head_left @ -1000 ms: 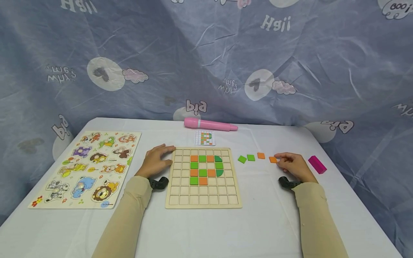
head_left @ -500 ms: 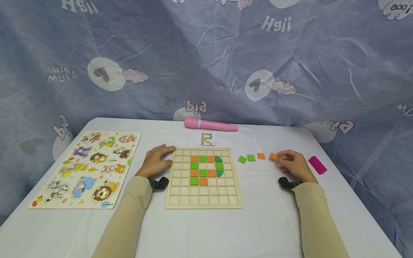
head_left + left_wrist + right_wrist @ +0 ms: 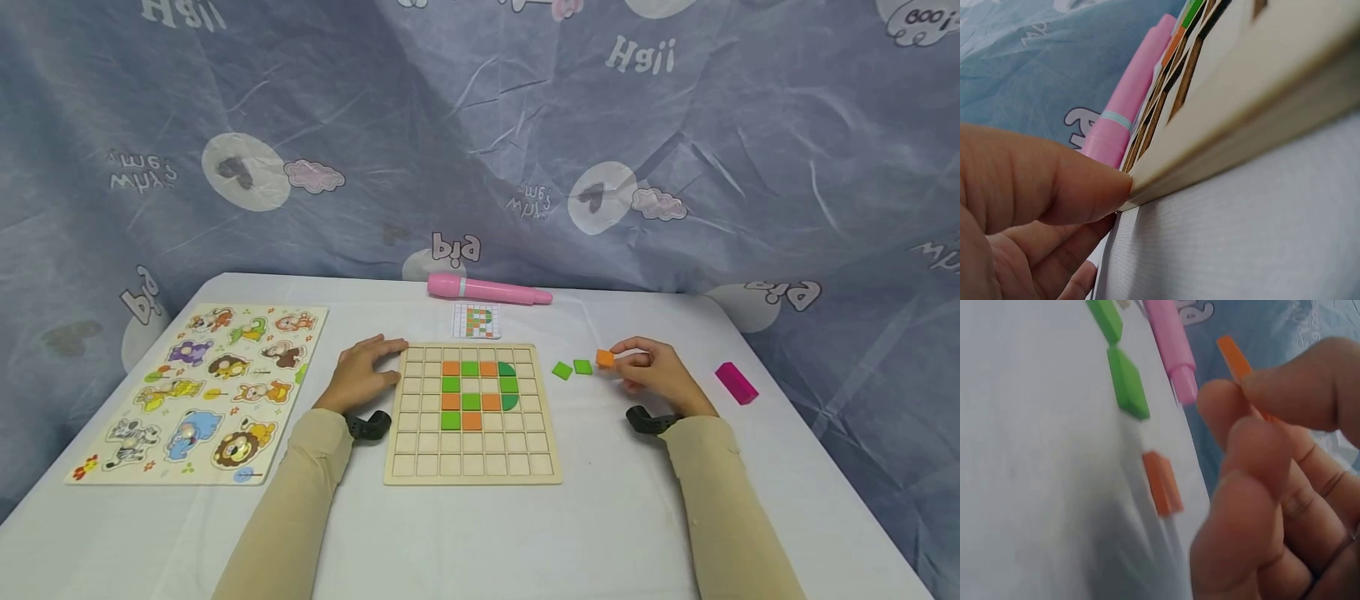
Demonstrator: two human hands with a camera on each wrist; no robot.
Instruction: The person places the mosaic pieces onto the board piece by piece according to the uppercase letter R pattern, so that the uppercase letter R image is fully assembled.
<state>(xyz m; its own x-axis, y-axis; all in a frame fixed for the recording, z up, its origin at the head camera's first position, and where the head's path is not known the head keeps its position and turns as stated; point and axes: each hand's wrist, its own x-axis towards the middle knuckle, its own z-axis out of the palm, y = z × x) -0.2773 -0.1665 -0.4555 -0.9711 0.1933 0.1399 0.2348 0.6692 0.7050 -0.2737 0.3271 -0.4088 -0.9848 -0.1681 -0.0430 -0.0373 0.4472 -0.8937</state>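
The left hand point(image 3: 360, 379) rests at the left side of a wooden grid board point(image 3: 472, 467), index finger at its upper left corner. In the left wrist view its thumb point(image 3: 1088, 190) touches the board's edge. Orange and green tiles form a pattern in the grid. To the right of the board, the right hand point(image 3: 660, 375) pinches an orange square tile point(image 3: 1234, 357) between thumb and fingertips, raised off the table. Below it another orange tile point(image 3: 1162, 484) lies on the cloth, beside two green tiles point(image 3: 582, 367).
Behind the board lie a pattern card point(image 3: 477, 321) and a pink microphone-shaped object point(image 3: 487, 290). An animal puzzle board point(image 3: 202, 392) lies at the left. A magenta block point(image 3: 737, 383) sits to the right of the right hand. A patterned curtain point(image 3: 480, 150) hangs behind the table.
The right hand has lifted the rightmost orange tile off the cloth and carried it left, over the other orange tile. The left hand has stayed in place.
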